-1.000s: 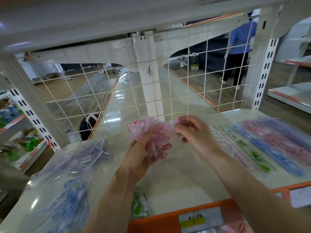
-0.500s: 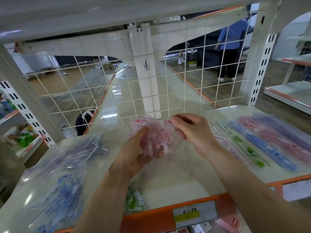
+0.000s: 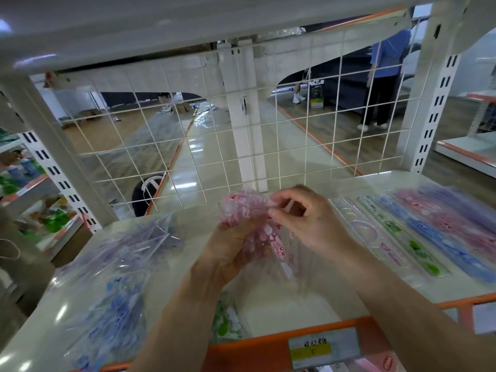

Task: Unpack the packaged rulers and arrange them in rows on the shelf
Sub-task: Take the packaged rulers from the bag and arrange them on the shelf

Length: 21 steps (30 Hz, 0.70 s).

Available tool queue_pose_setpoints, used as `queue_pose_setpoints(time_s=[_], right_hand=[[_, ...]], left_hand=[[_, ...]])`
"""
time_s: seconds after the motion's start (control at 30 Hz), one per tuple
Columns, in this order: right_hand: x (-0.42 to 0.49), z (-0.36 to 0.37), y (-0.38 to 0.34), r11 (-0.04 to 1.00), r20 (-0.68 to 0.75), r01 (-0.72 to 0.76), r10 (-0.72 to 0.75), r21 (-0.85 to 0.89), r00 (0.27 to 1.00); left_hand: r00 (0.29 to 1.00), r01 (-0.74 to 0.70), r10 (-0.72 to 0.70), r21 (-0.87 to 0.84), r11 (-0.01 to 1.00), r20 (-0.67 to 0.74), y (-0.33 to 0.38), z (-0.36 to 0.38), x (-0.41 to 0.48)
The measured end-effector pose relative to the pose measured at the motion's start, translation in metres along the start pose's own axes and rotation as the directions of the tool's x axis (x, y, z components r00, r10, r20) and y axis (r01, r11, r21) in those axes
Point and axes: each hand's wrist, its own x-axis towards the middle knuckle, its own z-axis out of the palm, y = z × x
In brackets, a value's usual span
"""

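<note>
Fingers [image 3: 236, 230] of the left hand [image 3: 228, 248] curled up round the pink ruler packet [image 3: 248, 209], gripping it from below, clear wrapper bunched above the thumb and trailing down past the palm. Over on the right hand [image 3: 311, 224], thumb and forefinger pinching the packet's top edge just beside the left thumb, other fingers tucked in loosely, packet held over the shelf [image 3: 281, 307] in front of the wire grid [image 3: 188, 162]. Laid flat in a row off to the right, well apart from both hands, rulers [image 3: 429, 237]; heaped to the left, bags of blue rulers [image 3: 112, 304].
</note>
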Motion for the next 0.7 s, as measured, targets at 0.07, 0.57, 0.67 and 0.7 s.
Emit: queue_pose_setpoints(time_s=[0.07,0.57,0.67,0.7], right_hand=[[0.000,0.001,-0.002,0.998,-0.056,0.003,0.001,0.068,0.998],[-0.003,-0.001,0.000,0.905,0.117,0.057,-0.008,-0.423,0.993],[-0.003,-0.001,-0.001,0.864,0.124,0.057,0.006,-0.500,0.992],[-0.002,-0.001,-0.003,0.837,0.145,0.066,0.015,-0.543,0.989]], left_hand=[[0.993,-0.093,0.090,-0.027,0.995,-0.075,0.001,-0.002,0.003],[0.900,-0.262,0.155,-0.222,0.939,-0.407,0.010,-0.008,0.007],[0.906,-0.253,0.163,-0.190,0.949,-0.390,0.009,-0.006,0.005],[0.907,-0.251,0.167,-0.175,0.952,-0.388,0.009,-0.006,0.005]])
